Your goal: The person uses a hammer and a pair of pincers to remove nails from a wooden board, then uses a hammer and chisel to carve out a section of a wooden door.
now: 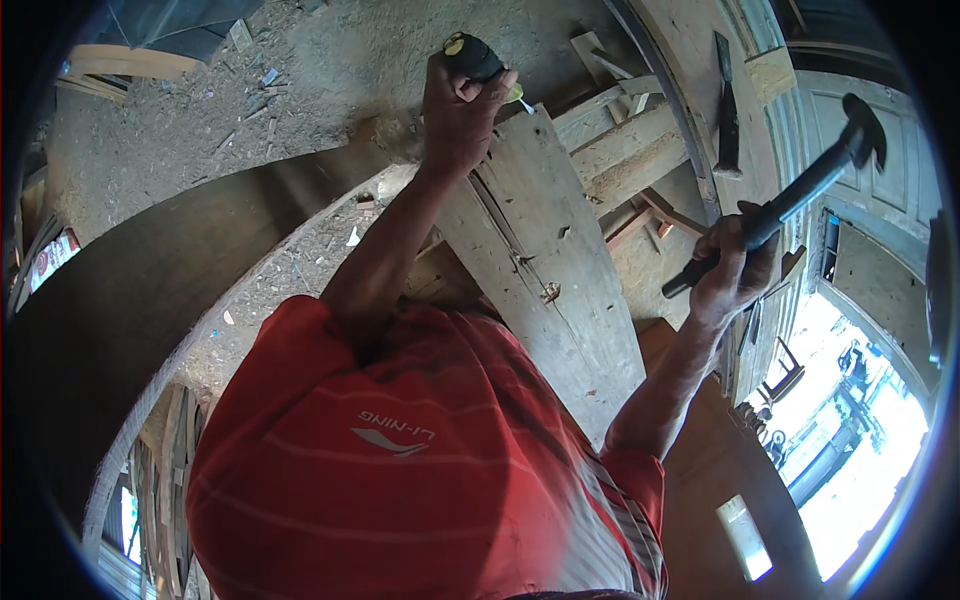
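Note:
My left hand (462, 125) is closed around a tool with a thick black-and-yellow handle (478, 58). A short bright metal tip shows below the fist, close to the end of a wide wooden board (570, 270). I cannot tell whether tip and wood touch. Off to the right, my right hand (735, 265) grips a hammer (795, 205) by its dark handle, the head raised up and outward. The board slants from the upper middle toward my body; a long crack and several small dark holes mark its face.
Wooden beams (635, 150) lie beyond the board. A dark flat tool (727, 110) rests on a wooden surface at upper right. A large curved brown panel (180, 250) spans the left. Wood scraps (265, 100) litter the floor. A bright doorway (850, 440) opens at right.

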Action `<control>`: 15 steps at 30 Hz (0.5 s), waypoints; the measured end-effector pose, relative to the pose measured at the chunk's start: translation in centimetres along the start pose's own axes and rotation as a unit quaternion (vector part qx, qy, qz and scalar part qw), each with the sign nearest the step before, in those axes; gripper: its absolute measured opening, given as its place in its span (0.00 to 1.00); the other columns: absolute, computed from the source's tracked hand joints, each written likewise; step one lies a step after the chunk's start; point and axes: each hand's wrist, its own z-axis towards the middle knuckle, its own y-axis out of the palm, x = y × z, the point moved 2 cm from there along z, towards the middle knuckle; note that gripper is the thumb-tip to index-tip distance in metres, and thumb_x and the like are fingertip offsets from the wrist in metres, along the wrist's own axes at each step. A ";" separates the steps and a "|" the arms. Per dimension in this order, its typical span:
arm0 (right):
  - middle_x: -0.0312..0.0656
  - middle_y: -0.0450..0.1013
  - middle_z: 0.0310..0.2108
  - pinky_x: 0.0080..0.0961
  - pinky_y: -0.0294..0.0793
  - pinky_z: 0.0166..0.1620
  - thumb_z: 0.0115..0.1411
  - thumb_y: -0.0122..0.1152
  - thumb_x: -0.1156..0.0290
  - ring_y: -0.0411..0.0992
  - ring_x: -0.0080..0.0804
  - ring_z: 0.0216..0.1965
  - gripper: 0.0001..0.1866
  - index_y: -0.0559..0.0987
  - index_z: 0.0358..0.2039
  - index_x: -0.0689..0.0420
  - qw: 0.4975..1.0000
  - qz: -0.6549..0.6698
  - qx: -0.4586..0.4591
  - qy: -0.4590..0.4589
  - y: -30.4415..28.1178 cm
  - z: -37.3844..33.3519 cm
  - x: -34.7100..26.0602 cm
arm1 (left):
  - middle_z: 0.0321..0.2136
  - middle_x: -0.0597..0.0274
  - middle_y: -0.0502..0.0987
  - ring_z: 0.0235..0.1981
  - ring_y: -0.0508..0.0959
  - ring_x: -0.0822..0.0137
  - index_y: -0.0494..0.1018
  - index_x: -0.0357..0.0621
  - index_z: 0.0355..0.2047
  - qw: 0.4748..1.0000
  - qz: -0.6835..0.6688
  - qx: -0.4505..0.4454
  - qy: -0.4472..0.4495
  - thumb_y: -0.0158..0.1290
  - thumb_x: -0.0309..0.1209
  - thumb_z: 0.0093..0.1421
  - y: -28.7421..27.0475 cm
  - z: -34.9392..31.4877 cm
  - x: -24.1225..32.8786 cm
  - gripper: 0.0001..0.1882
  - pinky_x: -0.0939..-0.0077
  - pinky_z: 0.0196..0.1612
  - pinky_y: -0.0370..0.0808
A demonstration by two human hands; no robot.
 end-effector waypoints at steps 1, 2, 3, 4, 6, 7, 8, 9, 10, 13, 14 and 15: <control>0.36 0.69 0.22 0.20 0.68 0.24 0.67 0.57 0.71 0.65 0.20 0.19 0.13 0.73 0.46 0.68 0.998 0.067 -0.012 -0.008 0.8 0.0 -0.5 | 0.42 0.59 0.76 0.45 0.78 0.70 0.61 0.40 0.49 1.000 -0.008 -0.004 0.006 0.62 0.23 0.63 0.1 0.1 -0.2 0.21 0.71 0.50 0.80; 0.36 0.70 0.23 0.21 0.70 0.24 0.67 0.57 0.72 0.66 0.20 0.20 0.11 0.74 0.45 0.66 0.998 0.051 -0.028 0.003 1.3 0.2 -1.1 | 0.42 0.59 0.76 0.44 0.79 0.70 0.62 0.41 0.48 1.000 -0.014 -0.006 0.013 0.63 0.23 0.62 0.1 0.0 -0.3 0.21 0.71 0.49 0.81; 0.36 0.70 0.23 0.21 0.70 0.24 0.67 0.57 0.72 0.66 0.20 0.20 0.11 0.74 0.45 0.66 0.998 0.050 -0.033 0.002 1.8 0.5 -1.7 | 0.42 0.59 0.76 0.44 0.79 0.70 0.62 0.41 0.48 1.000 -0.016 -0.001 0.012 0.63 0.23 0.62 0.1 -0.1 -0.4 0.21 0.71 0.49 0.81; 0.36 0.70 0.22 0.20 0.69 0.24 0.68 0.57 0.71 0.67 0.19 0.20 0.10 0.75 0.44 0.65 0.998 0.025 -0.058 -0.022 2.5 0.9 -2.3 | 0.41 0.59 0.75 0.43 0.79 0.70 0.61 0.41 0.48 0.998 -0.016 -0.014 0.051 0.63 0.23 0.62 0.2 -0.1 -0.3 0.21 0.71 0.48 0.81; 0.36 0.70 0.21 0.18 0.67 0.23 0.68 0.58 0.70 0.68 0.19 0.19 0.07 0.76 0.40 0.61 0.995 0.021 -0.092 -0.044 3.1 1.3 -2.6 | 0.41 0.59 0.74 0.41 0.78 0.71 0.61 0.41 0.48 0.995 -0.022 -0.027 0.091 0.62 0.22 0.62 0.5 -0.2 -0.1 0.22 0.70 0.48 0.82; 0.36 0.70 0.21 0.18 0.67 0.23 0.68 0.58 0.70 0.68 0.19 0.19 0.07 0.76 0.40 0.61 0.994 0.018 -0.095 -0.046 3.2 1.5 -3.2 | 0.41 0.60 0.74 0.41 0.78 0.71 0.60 0.41 0.48 0.996 -0.004 -0.031 0.084 0.62 0.22 0.62 0.6 -0.4 0.0 0.22 0.70 0.48 0.82; 0.35 0.70 0.21 0.18 0.67 0.24 0.68 0.58 0.70 0.68 0.19 0.19 0.06 0.76 0.39 0.60 0.992 -0.012 -0.119 -0.030 3.6 1.6 -3.7 | 0.41 0.60 0.74 0.41 0.78 0.71 0.60 0.41 0.48 0.996 0.015 -0.034 0.076 0.62 0.22 0.62 0.6 -0.6 0.1 0.22 0.70 0.47 0.82; 0.35 0.70 0.20 0.18 0.67 0.24 0.68 0.58 0.71 0.67 0.20 0.19 0.06 0.76 0.38 0.60 0.989 -0.043 -0.142 -0.014 4.0 1.7 -4.1 | 0.41 0.60 0.74 0.41 0.78 0.71 0.60 0.41 0.48 0.997 0.014 -0.029 0.077 0.62 0.22 0.62 0.5 -0.6 0.0 0.22 0.70 0.47 0.82; 0.34 0.70 0.20 0.18 0.65 0.23 0.68 0.59 0.70 0.66 0.19 0.18 0.06 0.76 0.38 0.59 0.988 -0.027 -0.152 -0.020 4.7 1.7 -4.3 | 0.40 0.60 0.74 0.42 0.78 0.71 0.59 0.41 0.48 0.995 0.037 -0.028 0.090 0.61 0.23 0.63 0.4 -0.5 -0.1 0.22 0.70 0.48 0.82; 0.32 0.69 0.19 0.17 0.63 0.22 0.69 0.58 0.68 0.65 0.16 0.17 0.07 0.77 0.38 0.59 0.986 -0.018 -0.150 -0.068 6.6 2.0 -4.8 | 0.40 0.59 0.74 0.43 0.79 0.71 0.58 0.40 0.49 0.992 0.062 -0.041 0.102 0.61 0.24 0.64 0.5 -0.6 -0.1 0.22 0.69 0.48 0.82; 0.30 0.68 0.19 0.16 0.61 0.21 0.70 0.58 0.66 0.64 0.15 0.17 0.09 0.77 0.40 0.59 0.983 -0.037 -0.167 -0.060 6.7 2.3 -4.9 | 0.40 0.59 0.74 0.44 0.79 0.71 0.58 0.40 0.49 0.991 0.069 -0.053 0.103 0.61 0.25 0.64 0.6 -0.6 0.0 0.22 0.69 0.48 0.82; 0.30 0.68 0.19 0.16 0.61 0.21 0.70 0.58 0.66 0.64 0.15 0.17 0.09 0.77 0.40 0.59 0.983 -0.037 -0.170 -0.062 6.8 2.5 -5.3 | 0.40 0.59 0.74 0.44 0.79 0.71 0.58 0.40 0.49 0.991 0.068 -0.049 0.103 0.61 0.25 0.64 0.6 -0.7 0.2 0.22 0.69 0.48 0.82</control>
